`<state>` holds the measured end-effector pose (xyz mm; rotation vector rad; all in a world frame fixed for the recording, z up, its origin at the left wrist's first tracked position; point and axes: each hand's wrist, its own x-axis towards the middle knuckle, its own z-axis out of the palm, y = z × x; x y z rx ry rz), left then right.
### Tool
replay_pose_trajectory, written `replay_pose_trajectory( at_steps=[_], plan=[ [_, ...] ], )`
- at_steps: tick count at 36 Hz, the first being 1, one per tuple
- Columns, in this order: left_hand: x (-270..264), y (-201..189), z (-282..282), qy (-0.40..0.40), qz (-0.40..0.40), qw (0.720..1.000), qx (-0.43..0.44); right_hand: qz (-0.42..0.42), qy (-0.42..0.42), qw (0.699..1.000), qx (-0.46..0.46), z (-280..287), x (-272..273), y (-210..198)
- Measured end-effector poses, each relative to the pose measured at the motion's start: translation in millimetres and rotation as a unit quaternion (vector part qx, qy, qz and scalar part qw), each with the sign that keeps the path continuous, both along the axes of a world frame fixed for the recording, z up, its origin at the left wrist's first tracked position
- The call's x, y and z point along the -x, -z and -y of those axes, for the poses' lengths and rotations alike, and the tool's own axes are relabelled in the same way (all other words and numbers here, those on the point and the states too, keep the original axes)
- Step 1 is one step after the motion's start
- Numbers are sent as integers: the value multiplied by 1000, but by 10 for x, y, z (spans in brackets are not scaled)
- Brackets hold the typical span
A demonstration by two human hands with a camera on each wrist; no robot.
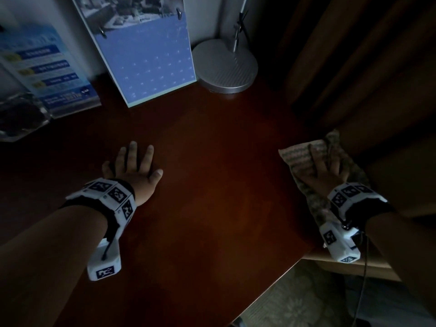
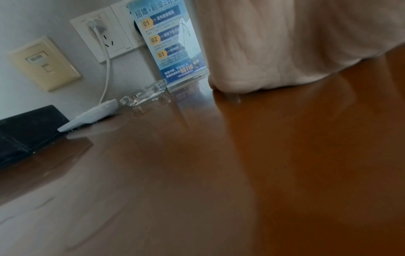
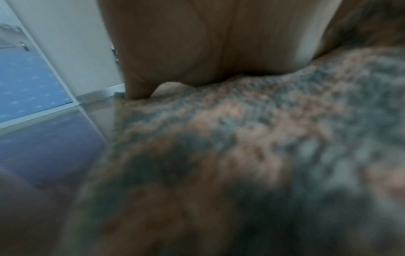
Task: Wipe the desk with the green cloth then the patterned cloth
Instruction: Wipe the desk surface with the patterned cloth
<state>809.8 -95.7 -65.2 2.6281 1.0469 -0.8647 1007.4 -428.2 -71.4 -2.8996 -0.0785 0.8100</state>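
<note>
The patterned cloth [image 1: 304,159], knitted in grey and beige, lies at the right edge of the dark wooden desk [image 1: 212,185]. My right hand [image 1: 328,166] presses flat on it with straight fingers. In the right wrist view the patterned cloth [image 3: 252,147] fills most of the frame, blurred. My left hand [image 1: 136,164] rests flat on the bare desk at the left, fingers spread, holding nothing. No green cloth shows in any view.
A blue desk calendar [image 1: 148,64] and a silver lamp base [image 1: 226,67] stand at the back. A blue leaflet stand [image 1: 47,69] and a glass ashtray [image 2: 144,95] sit back left, beside a white power strip [image 2: 89,115]. A brown curtain [image 1: 354,55] hangs right.
</note>
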Motion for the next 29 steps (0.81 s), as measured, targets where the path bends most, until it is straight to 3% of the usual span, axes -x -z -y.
replay_pose_trajectory(
  at_steps=[10, 20, 29],
  plan=[
    [5, 10, -10, 9, 6, 1000, 13, 38, -19, 998, 36, 64, 612, 65],
    [-4, 29, -31, 13, -4, 1000, 16, -29, -23, 998, 41, -213, 1330, -16],
    [12, 0, -35, 10, 4, 999, 30, -48, -67, 994, 65, -460, 1183, -58]
  ],
)
